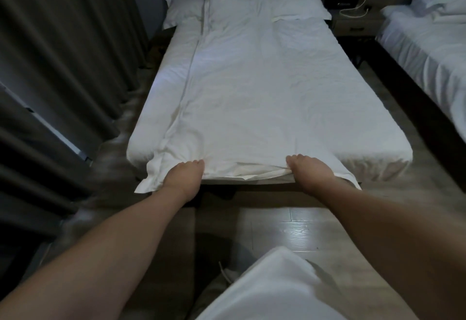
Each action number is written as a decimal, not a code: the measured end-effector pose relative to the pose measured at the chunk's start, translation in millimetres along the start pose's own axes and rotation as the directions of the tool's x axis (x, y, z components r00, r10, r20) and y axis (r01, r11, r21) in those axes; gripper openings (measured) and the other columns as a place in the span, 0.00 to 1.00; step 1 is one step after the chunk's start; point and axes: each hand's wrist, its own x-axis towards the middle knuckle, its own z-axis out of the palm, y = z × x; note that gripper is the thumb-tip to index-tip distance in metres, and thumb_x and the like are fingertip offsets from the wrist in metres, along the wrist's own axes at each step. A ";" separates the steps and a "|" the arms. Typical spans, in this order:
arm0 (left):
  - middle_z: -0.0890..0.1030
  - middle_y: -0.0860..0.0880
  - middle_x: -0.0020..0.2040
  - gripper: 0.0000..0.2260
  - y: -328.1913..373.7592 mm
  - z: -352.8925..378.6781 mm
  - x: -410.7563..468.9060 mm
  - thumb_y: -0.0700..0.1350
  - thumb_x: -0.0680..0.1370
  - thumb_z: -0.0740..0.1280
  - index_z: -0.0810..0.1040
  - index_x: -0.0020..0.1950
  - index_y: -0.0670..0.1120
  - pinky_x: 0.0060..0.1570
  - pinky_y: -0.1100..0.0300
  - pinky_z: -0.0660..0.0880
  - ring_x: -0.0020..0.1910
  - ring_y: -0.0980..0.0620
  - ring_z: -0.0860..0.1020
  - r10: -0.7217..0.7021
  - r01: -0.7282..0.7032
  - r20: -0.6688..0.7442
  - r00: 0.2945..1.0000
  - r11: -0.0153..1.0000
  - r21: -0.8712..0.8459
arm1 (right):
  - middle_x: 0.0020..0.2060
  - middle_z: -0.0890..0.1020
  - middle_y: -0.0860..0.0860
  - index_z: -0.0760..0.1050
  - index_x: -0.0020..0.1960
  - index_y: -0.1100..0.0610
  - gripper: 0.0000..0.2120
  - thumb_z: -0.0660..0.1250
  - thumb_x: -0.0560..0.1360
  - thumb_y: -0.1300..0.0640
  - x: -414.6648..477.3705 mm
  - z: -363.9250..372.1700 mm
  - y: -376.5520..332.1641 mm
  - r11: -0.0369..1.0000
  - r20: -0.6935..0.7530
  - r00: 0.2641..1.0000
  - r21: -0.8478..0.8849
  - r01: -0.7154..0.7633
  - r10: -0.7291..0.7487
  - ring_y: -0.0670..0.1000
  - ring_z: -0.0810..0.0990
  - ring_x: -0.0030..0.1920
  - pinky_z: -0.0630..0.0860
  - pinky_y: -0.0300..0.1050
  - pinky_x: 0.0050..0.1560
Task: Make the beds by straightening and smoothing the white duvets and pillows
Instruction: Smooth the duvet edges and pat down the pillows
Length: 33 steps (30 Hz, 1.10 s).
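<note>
Item: duvet (252,97), long axis toward 12 o'clock; I have left hand (185,176) and right hand (309,171) both clamped on its near hem.

The person had bare forearms with no sleeves, watch or rings showing, a left hand (185,177) and a right hand (309,171) without gloves, and wore a loose white top (272,289) over the torso.
</note>
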 end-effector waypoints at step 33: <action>0.78 0.44 0.63 0.16 -6.8 -236.5 72.6 0.44 0.81 0.60 0.77 0.67 0.55 0.56 0.53 0.73 0.60 0.42 0.77 -0.068 0.083 -0.205 0.976 0.994 0.067 | 0.50 0.78 0.56 0.75 0.52 0.56 0.09 0.58 0.77 0.64 48.7 -211.7 89.6 0.997 -0.241 0.969 -0.062 0.045 -0.059 0.58 0.73 0.44 0.69 0.47 0.42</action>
